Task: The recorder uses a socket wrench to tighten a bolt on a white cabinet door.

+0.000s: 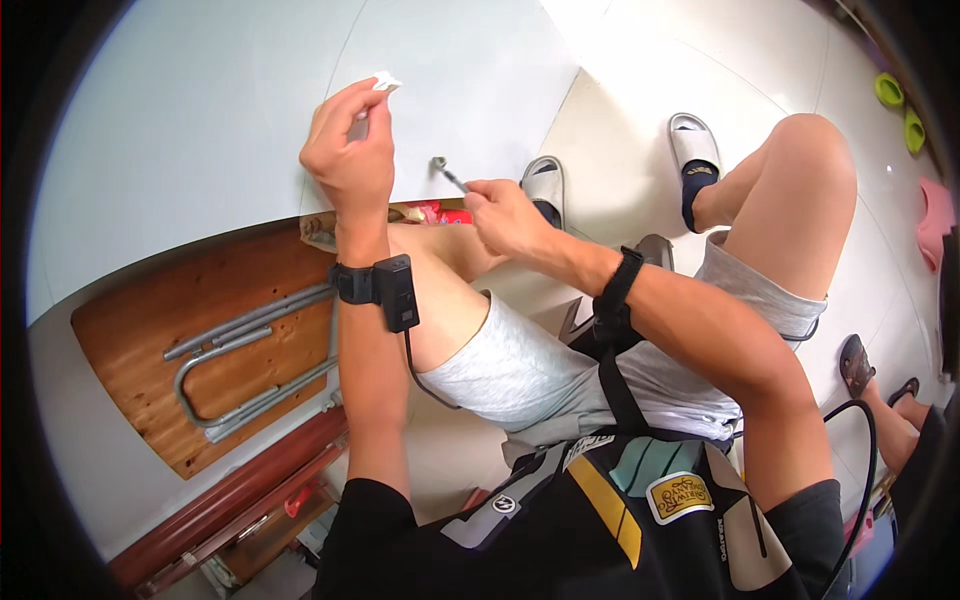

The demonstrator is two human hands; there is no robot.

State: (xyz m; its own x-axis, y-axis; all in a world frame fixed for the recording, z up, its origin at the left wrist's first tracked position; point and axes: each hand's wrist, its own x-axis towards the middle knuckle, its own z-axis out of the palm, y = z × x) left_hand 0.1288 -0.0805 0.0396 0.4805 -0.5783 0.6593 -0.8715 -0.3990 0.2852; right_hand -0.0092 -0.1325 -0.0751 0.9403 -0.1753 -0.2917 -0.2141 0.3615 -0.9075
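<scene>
Over the white panel, my left hand (350,145) is closed in a pinch on a small white crumpled piece (388,82), perhaps tissue. My right hand (508,218) grips a slim dark-handled tool (452,177) with a small rounded metal head. That head points toward the white panel (230,130), close to its near edge. Whether it touches the surface, I cannot tell. The two hands are apart, the left one farther forward. Black straps circle both forearms, and a small black box (398,292) sits on the left one.
Below the panel's edge are red packages (440,214) and a wooden board (130,350) with folded grey metal legs (230,375). My slippered feet rest on the tiled floor (620,60). Another person's feet (860,370) stand at the right, with green shoes (889,90) farther off.
</scene>
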